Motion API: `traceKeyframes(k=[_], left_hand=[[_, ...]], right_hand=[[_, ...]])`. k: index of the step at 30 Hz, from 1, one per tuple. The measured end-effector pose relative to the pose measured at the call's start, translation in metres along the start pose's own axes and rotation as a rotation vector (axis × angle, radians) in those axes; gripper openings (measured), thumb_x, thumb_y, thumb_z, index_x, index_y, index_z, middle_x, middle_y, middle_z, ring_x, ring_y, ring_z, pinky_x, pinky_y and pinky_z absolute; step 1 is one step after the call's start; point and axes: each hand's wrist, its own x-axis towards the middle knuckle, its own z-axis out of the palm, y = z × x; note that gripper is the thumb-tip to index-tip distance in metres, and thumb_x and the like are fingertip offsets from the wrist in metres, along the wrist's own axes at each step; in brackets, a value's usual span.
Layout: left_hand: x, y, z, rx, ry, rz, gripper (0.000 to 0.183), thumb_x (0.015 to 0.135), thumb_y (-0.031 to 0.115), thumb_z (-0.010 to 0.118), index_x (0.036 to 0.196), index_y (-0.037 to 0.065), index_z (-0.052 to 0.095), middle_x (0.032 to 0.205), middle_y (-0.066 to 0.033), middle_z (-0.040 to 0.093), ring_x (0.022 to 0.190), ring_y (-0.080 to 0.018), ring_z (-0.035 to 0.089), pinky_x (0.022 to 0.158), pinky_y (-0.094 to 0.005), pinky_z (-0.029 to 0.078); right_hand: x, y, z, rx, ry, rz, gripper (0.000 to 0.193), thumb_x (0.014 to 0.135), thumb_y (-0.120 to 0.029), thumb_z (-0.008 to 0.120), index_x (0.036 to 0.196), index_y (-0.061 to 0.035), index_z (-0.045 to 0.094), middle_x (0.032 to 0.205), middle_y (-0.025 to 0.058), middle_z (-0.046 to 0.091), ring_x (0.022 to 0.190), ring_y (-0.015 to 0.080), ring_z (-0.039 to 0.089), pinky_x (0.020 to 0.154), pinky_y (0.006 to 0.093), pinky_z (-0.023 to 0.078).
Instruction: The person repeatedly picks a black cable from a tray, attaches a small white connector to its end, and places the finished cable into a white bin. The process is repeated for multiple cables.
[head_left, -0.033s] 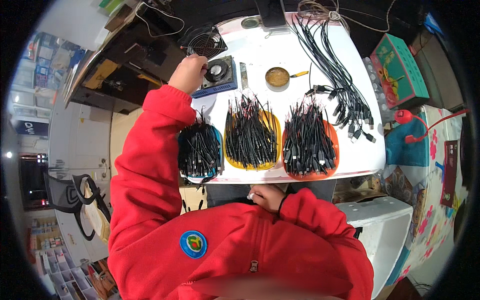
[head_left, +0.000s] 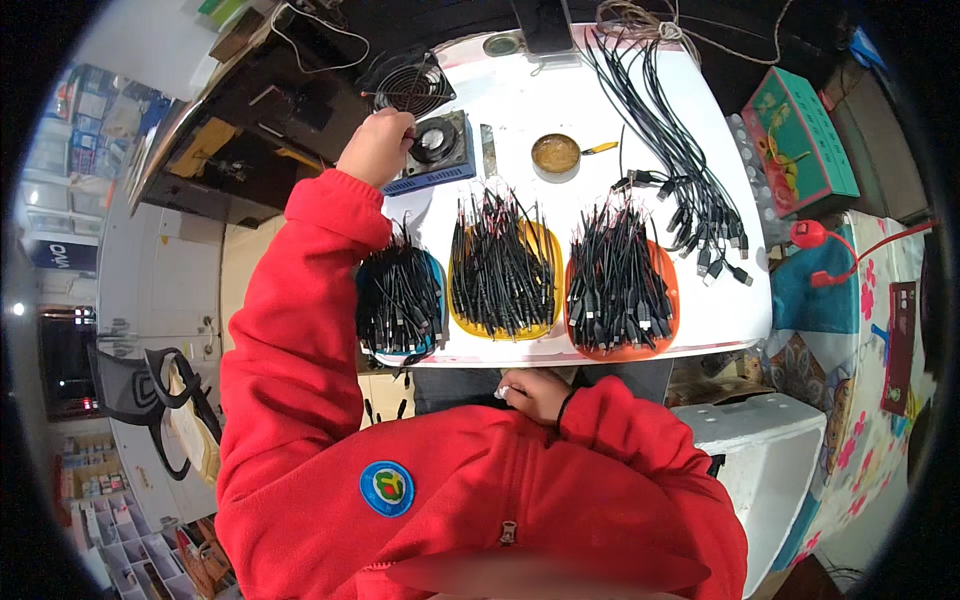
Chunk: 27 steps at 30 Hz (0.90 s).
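Note:
My left hand [head_left: 378,146] reaches far forward, closed, at the left edge of a blue-and-grey boxy device [head_left: 455,178] with a round dark-rimmed well on top. Whatever its fingers hold is hidden behind the knuckles. Close to my body, below the table's front edge, my right hand [head_left: 538,396] is curled, with a small whitish bit at its fingertips that is too small to name. Between the hands and the device lie bundles of short black cables in a blue tray [head_left: 438,275], a yellow tray [head_left: 555,262] and an orange tray [head_left: 668,275].
A black fan [head_left: 412,88] stands behind the device. A small round pan [head_left: 555,154] of brownish material sits mid-table. Long black USB cables [head_left: 668,130] spread over the right side. A green box [head_left: 800,145] and a white foam box [head_left: 752,430] are at the right.

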Motion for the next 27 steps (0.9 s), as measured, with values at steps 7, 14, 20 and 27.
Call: traceKeyframes(k=[7,14,20,27], left_hand=[[0.002,-0.004,0.004,0.024,-0.032,-0.028,0.007,0.073,-0.003,0.06,0.08,-0.002,0.06,0.083,-0.0205,0.059,0.08,-0.0396,0.059,0.07,-0.0449,0.048],[0.008,-0.004,0.004,0.03,-0.062,-0.023,0.008,0.073,-0.004,0.059,0.08,-0.002,0.061,0.082,-0.0206,0.06,0.08,-0.0393,0.06,0.07,-0.0437,0.048],[0.01,-0.007,0.006,0.008,-0.073,-0.046,0.007,0.072,-0.004,0.059,0.078,-0.002,0.06,0.082,-0.0207,0.06,0.079,-0.039,0.06,0.069,-0.0432,0.049],[0.011,-0.011,0.011,0.011,-0.057,-0.025,0.008,0.072,-0.005,0.059,0.079,-0.002,0.06,0.081,-0.0207,0.06,0.078,-0.0388,0.061,0.069,-0.043,0.049]], right_hand=[[-0.002,0.0,-0.001,0.003,0.003,-0.014,0.02,0.086,-0.017,0.051,0.095,-0.0021,0.061,0.084,0.0138,0.065,0.08,0.0265,0.063,0.072,0.035,0.048],[-0.001,-0.002,-0.004,-0.007,-0.027,-0.012,0.022,0.086,-0.018,0.051,0.097,-0.0019,0.062,0.085,0.0145,0.065,0.082,0.0277,0.063,0.074,0.0355,0.048],[-0.001,-0.007,-0.006,-0.016,-0.045,0.021,0.022,0.086,-0.018,0.051,0.097,-0.0015,0.062,0.085,0.0143,0.065,0.082,0.0275,0.063,0.075,0.0356,0.048],[-0.002,-0.001,-0.003,-0.018,-0.024,0.01,0.022,0.087,-0.018,0.051,0.097,-0.0017,0.062,0.086,0.0145,0.065,0.083,0.027,0.063,0.075,0.0348,0.048]])
